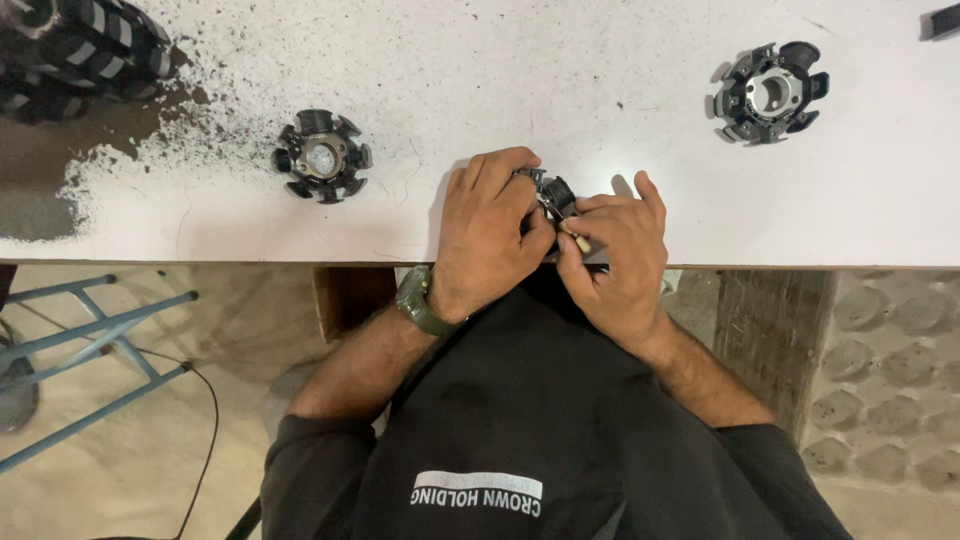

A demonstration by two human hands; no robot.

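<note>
1. Head view, looking down at a white counter (620,60) whose near edge runs across the middle of the picture.
2. Both hands meet at that near edge over one small black stator core (553,192), a toothed ring-shaped part. It sits on the counter between the two hands, mostly covered by them.
3. Left hand (488,235): fingers curled down together over the left side of the stator core, clamped on it. A dark wristwatch (417,301) is on this wrist.
4. Right hand (618,255): thumb and forefinger pinched together on a thin tool with a pale handle (578,240), its tip against the right side of the stator core. The remaining fingers lie spread on the counter just right of the core.
5. Second stator core (322,156), black with a grey centre: on the counter, left of the held core and well apart from it, untouched.
6. Third stator core (771,92), black with metal-grey teeth and an open centre: right of the held core and further back, well apart.
7. Far left of the held core, the white counter coating is worn off in a dark speckled patch (120,140).
8. Black-and-white striped object (85,50) beyond that patch, cut off by the frame; kind cannot be told.
9. Below the counter, left of the held core: blue metal frame (100,340) on the floor.
</note>
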